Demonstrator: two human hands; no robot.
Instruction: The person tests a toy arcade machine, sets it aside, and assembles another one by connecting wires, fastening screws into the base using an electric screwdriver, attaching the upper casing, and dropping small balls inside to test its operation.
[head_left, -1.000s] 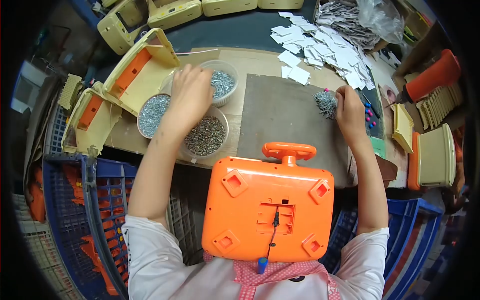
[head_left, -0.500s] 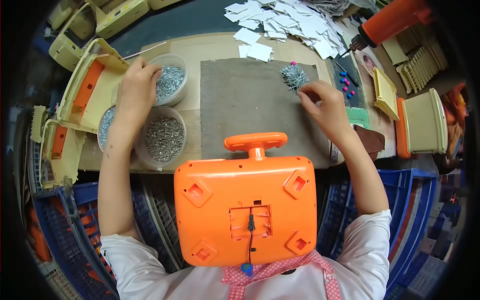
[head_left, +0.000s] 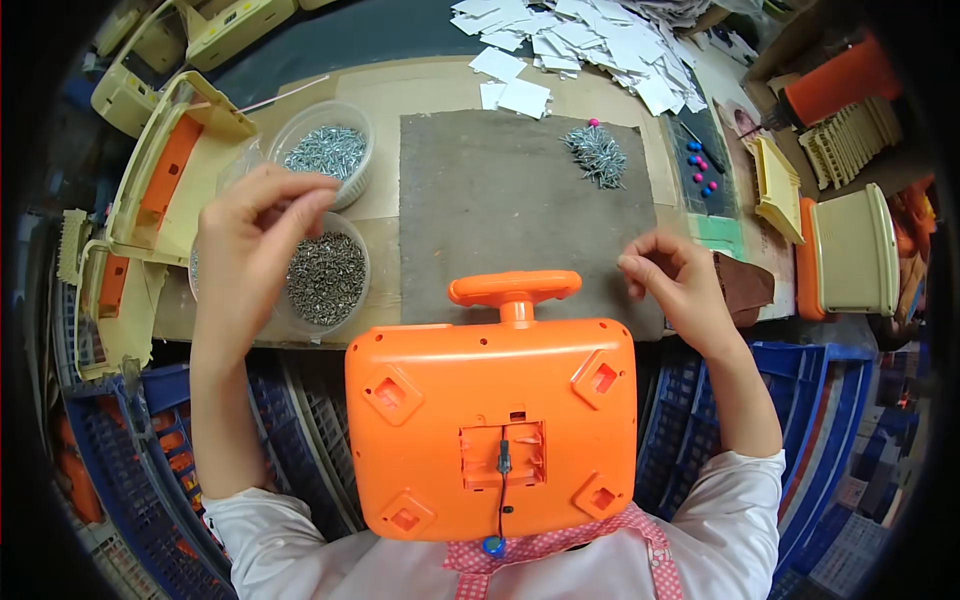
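Observation:
My left hand is above the tubs at the left, thumb and forefinger pinched; whatever it holds is too small to make out. Beside it are a tub of silver screws and a tub of darker screws. Over the right edge of the grey mat, my right hand has its fingers curled and thumb against them, with nothing clear between. A pile of silver screws lies beyond it on the mat. The orange plastic housing rests face down at my lap, with a steering wheel and a wire.
White cards are heaped at the back. An orange power screwdriver hangs at the upper right, above cream parts. Pink and blue beads lie right of the mat. Cream housings stand at the left; blue crates flank me.
My left hand has come back from the silver screw tub toward me. My right hand has drawn away from the screw pile, nearer the housing. The view has also shifted to the right.

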